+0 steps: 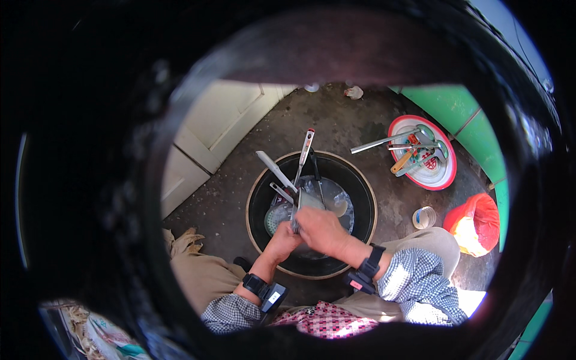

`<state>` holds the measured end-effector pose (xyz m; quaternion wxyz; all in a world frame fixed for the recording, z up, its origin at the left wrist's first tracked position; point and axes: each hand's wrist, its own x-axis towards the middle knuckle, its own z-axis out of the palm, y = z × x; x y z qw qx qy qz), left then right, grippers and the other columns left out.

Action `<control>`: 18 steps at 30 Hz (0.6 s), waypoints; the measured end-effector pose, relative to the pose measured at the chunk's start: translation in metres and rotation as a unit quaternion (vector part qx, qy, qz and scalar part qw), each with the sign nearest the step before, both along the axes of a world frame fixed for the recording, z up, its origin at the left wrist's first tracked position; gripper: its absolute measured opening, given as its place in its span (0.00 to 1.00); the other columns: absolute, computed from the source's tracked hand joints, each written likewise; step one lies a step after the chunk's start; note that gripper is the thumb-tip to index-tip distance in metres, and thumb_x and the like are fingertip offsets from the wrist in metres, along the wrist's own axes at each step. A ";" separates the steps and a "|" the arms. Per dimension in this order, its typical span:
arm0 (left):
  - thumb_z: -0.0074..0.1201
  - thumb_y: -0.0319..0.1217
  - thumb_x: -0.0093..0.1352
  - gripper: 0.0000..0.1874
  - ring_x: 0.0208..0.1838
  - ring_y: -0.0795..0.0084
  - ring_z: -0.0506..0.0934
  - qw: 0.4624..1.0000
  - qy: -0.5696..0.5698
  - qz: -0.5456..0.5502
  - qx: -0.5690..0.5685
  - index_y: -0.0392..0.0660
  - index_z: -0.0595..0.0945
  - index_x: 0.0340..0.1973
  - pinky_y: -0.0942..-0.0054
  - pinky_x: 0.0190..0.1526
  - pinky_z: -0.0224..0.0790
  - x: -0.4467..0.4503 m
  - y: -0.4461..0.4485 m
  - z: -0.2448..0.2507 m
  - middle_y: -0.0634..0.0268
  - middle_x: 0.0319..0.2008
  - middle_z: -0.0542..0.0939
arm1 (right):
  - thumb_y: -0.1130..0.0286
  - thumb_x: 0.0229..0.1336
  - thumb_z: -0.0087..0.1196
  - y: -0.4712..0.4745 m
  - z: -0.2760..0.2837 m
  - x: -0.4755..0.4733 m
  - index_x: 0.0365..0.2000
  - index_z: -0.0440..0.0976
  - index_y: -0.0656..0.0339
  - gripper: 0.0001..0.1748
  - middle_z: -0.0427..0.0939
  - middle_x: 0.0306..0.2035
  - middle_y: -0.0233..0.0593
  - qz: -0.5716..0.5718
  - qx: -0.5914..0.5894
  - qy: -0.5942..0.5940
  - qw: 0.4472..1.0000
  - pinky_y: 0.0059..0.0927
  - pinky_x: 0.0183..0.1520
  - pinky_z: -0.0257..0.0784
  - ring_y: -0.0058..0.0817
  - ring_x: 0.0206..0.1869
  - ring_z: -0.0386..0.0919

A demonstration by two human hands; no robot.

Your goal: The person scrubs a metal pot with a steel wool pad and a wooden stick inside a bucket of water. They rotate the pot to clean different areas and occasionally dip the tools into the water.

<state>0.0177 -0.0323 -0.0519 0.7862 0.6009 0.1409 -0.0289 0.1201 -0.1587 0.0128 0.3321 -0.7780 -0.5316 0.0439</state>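
Note:
Over a round dark basin (370,189) of water, both my hands are close together. My left hand (283,242) is closed on the lower end of a flat metal utensil (310,201), perhaps a cleaver or a spatula. My right hand (323,228) lies against the same piece; its fingers are partly hidden. Around them, a utensil with a pale handle (273,167), one with a red-tipped handle (305,150) and one with a black handle (314,163) lean in the basin. A perforated skimmer (275,217) sits in the water on the left.
Right of the basin, a red-rimmed enamel tray (450,173) holds several ladles and spatulas, with one metal handle (371,145) jutting out. Nearer stand a clear jar (424,218) and a red bag-lined bin (481,225). Pale door panels (220,121) and a green wall (443,104) border the floor.

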 end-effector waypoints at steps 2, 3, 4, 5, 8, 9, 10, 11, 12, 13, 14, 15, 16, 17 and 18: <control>0.58 0.19 0.64 0.14 0.43 0.83 0.75 0.998 0.046 0.008 0.029 0.41 0.82 0.46 0.79 0.46 0.69 -0.002 -0.001 0.000 0.73 0.41 0.81 | 0.73 0.48 0.56 -0.001 0.001 0.000 0.31 0.70 0.61 0.08 0.75 0.33 0.47 0.036 -0.039 0.017 0.998 0.47 0.38 0.73 0.51 0.38 0.77; 0.58 0.19 0.64 0.15 0.44 0.82 0.75 1.000 0.000 0.004 0.005 0.40 0.82 0.46 0.78 0.47 0.69 -0.001 -0.002 -0.001 0.72 0.43 0.81 | 0.73 0.48 0.57 -0.001 0.001 0.001 0.32 0.70 0.60 0.09 0.75 0.33 0.46 -0.001 0.007 0.002 1.000 0.46 0.38 0.73 0.50 0.38 0.77; 0.59 0.18 0.63 0.15 0.45 0.81 0.76 1.000 -0.003 -0.001 -0.007 0.40 0.82 0.47 0.77 0.48 0.70 0.000 -0.001 -0.001 0.71 0.44 0.81 | 0.73 0.47 0.58 -0.001 0.001 0.001 0.32 0.71 0.60 0.10 0.75 0.33 0.45 -0.027 0.028 -0.006 0.999 0.45 0.38 0.73 0.50 0.38 0.77; 0.59 0.17 0.63 0.16 0.46 0.80 0.76 0.999 -0.024 -0.009 -0.026 0.40 0.81 0.47 0.76 0.49 0.70 0.000 -0.001 -0.001 0.70 0.45 0.81 | 0.73 0.47 0.58 0.000 0.000 0.001 0.33 0.71 0.60 0.10 0.75 0.33 0.44 -0.074 0.066 -0.021 0.995 0.44 0.38 0.73 0.49 0.38 0.77; 0.58 0.20 0.65 0.13 0.43 0.84 0.74 0.999 -0.033 -0.010 -0.009 0.40 0.82 0.46 0.78 0.45 0.68 0.001 0.002 -0.002 0.71 0.42 0.82 | 0.73 0.46 0.58 0.002 -0.001 -0.002 0.34 0.71 0.60 0.11 0.74 0.31 0.46 -0.047 0.027 -0.024 0.998 0.46 0.36 0.73 0.49 0.37 0.78; 0.58 0.20 0.65 0.13 0.43 0.84 0.74 0.999 -0.012 -0.012 0.036 0.41 0.82 0.46 0.78 0.45 0.68 0.000 0.003 -0.002 0.71 0.43 0.82 | 0.73 0.46 0.58 0.002 -0.001 -0.005 0.34 0.71 0.60 0.12 0.73 0.31 0.46 -0.055 0.023 -0.030 0.998 0.46 0.36 0.73 0.49 0.37 0.78; 0.58 0.21 0.65 0.13 0.44 0.84 0.74 0.997 -0.015 -0.019 0.068 0.41 0.82 0.46 0.78 0.45 0.69 -0.001 0.004 -0.002 0.71 0.43 0.82 | 0.72 0.46 0.58 0.002 0.000 -0.006 0.34 0.72 0.61 0.11 0.74 0.31 0.47 -0.023 0.015 -0.019 0.999 0.46 0.36 0.73 0.50 0.36 0.77; 0.59 0.21 0.66 0.13 0.44 0.84 0.74 0.993 0.023 -0.019 0.114 0.41 0.82 0.46 0.79 0.46 0.69 -0.001 0.004 -0.002 0.70 0.43 0.82 | 0.72 0.47 0.58 0.001 0.001 -0.006 0.34 0.73 0.61 0.11 0.75 0.30 0.48 0.001 0.011 -0.010 1.000 0.45 0.36 0.73 0.51 0.36 0.77; 0.59 0.21 0.66 0.14 0.44 0.83 0.75 0.998 -0.016 -0.018 0.060 0.40 0.81 0.47 0.78 0.46 0.69 -0.002 0.005 -0.001 0.69 0.43 0.82 | 0.71 0.47 0.58 0.000 0.002 -0.005 0.33 0.73 0.62 0.11 0.75 0.30 0.49 0.042 -0.031 0.013 0.999 0.45 0.37 0.73 0.52 0.36 0.77; 0.59 0.21 0.66 0.14 0.45 0.82 0.76 1.000 -0.013 -0.011 0.020 0.40 0.81 0.48 0.78 0.47 0.70 -0.001 0.003 0.000 0.69 0.44 0.82 | 0.70 0.47 0.58 -0.001 0.004 -0.003 0.34 0.74 0.63 0.12 0.77 0.31 0.50 0.010 -0.008 0.058 0.998 0.46 0.38 0.73 0.52 0.37 0.77; 0.59 0.21 0.66 0.15 0.45 0.81 0.77 1.000 0.002 -0.014 -0.026 0.40 0.80 0.49 0.77 0.48 0.71 -0.001 0.002 0.002 0.68 0.44 0.82 | 0.68 0.47 0.57 -0.003 0.005 0.002 0.35 0.75 0.63 0.13 0.78 0.32 0.52 -0.005 -0.021 0.117 0.993 0.47 0.39 0.73 0.53 0.39 0.78; 0.59 0.21 0.66 0.16 0.46 0.80 0.77 0.999 0.008 -0.003 -0.051 0.39 0.80 0.50 0.76 0.49 0.71 -0.002 0.003 0.005 0.68 0.45 0.82 | 0.66 0.47 0.57 -0.005 0.006 0.010 0.35 0.76 0.63 0.15 0.79 0.33 0.54 -0.023 -0.029 0.178 0.983 0.48 0.41 0.74 0.53 0.40 0.78; 0.59 0.22 0.66 0.17 0.46 0.79 0.78 0.996 0.023 0.003 -0.083 0.38 0.79 0.52 0.76 0.51 0.71 -0.002 0.004 0.008 0.67 0.45 0.82 | 0.62 0.47 0.58 -0.007 0.007 0.018 0.39 0.77 0.63 0.19 0.81 0.35 0.56 -0.047 -0.015 0.263 0.963 0.45 0.43 0.74 0.53 0.42 0.79; 0.59 0.22 0.66 0.18 0.47 0.78 0.79 0.992 0.022 0.013 -0.123 0.38 0.78 0.53 0.75 0.52 0.71 -0.003 0.005 0.011 0.66 0.45 0.82 | 0.61 0.47 0.59 -0.009 0.008 0.026 0.39 0.78 0.63 0.20 0.81 0.35 0.56 -0.063 0.010 0.277 0.959 0.43 0.44 0.74 0.53 0.40 0.80; 0.59 0.22 0.67 0.20 0.48 0.76 0.79 0.991 0.029 0.009 -0.129 0.37 0.76 0.54 0.74 0.53 0.72 -0.004 0.006 0.014 0.66 0.46 0.82 | 0.61 0.48 0.60 -0.010 0.007 0.032 0.39 0.78 0.64 0.20 0.81 0.35 0.56 -0.082 -0.020 0.300 0.950 0.43 0.44 0.74 0.52 0.41 0.80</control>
